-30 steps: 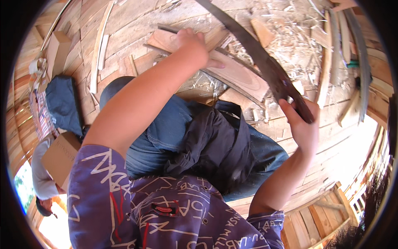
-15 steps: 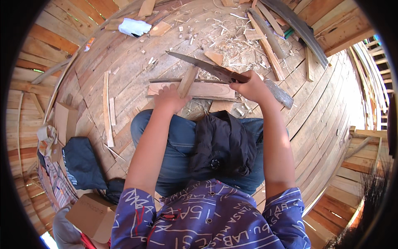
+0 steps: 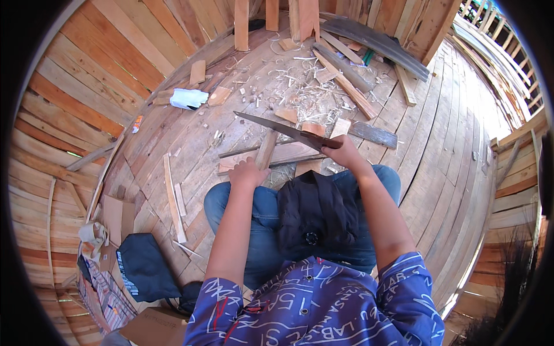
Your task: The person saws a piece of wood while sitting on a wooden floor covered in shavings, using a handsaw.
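My right hand [image 3: 344,153] is closed around the handle of a handsaw [image 3: 279,128]. Its long blade points to the far left, above the wood. Across a pale board [image 3: 295,151] with dark edges lies a short wooden strip [image 3: 266,149]. My left hand [image 3: 248,173] grips the near end of that strip, fingers on the board and thumb beside the strip. The saw blade passes over the strip's far end; whether it touches cannot be made out. The board lies on the floor just beyond my crossed legs.
Wood shavings [image 3: 314,95] and offcuts litter the plank floor ahead. A dark flat piece [image 3: 374,134] lies right of the board, and long sticks [image 3: 173,196] lie to the left. A dark bag [image 3: 147,266] and a cardboard box [image 3: 153,327] sit at my left. A black cloth [image 3: 317,210] rests on my lap.
The view has shifted, showing more of the far wall. My right hand still holds the saw and my left hand the strip. The dark flat piece now lies at a different angle.
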Action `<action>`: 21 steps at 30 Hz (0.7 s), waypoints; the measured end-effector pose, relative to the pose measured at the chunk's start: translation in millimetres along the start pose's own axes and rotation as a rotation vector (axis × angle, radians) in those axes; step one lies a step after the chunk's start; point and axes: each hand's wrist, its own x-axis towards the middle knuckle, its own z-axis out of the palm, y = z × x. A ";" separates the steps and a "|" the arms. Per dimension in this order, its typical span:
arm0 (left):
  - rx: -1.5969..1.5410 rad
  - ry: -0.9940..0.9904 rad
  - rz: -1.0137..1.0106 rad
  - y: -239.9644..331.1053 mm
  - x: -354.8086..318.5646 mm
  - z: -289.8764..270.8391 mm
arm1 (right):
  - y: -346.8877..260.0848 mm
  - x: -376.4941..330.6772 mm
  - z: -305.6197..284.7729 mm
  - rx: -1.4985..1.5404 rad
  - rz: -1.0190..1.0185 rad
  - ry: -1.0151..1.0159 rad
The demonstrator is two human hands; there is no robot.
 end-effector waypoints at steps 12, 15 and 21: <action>0.072 -0.059 -0.108 5.5 26.5 14.0 | 43.4 4.7 3.2 0.170 0.081 0.252; 0.119 -0.106 -0.122 11.8 36.2 14.8 | 65.1 16.9 0.5 0.239 0.044 0.158; 0.161 -0.184 -0.157 13.6 56.8 21.8 | 67.7 28.6 1.5 0.326 -0.005 0.188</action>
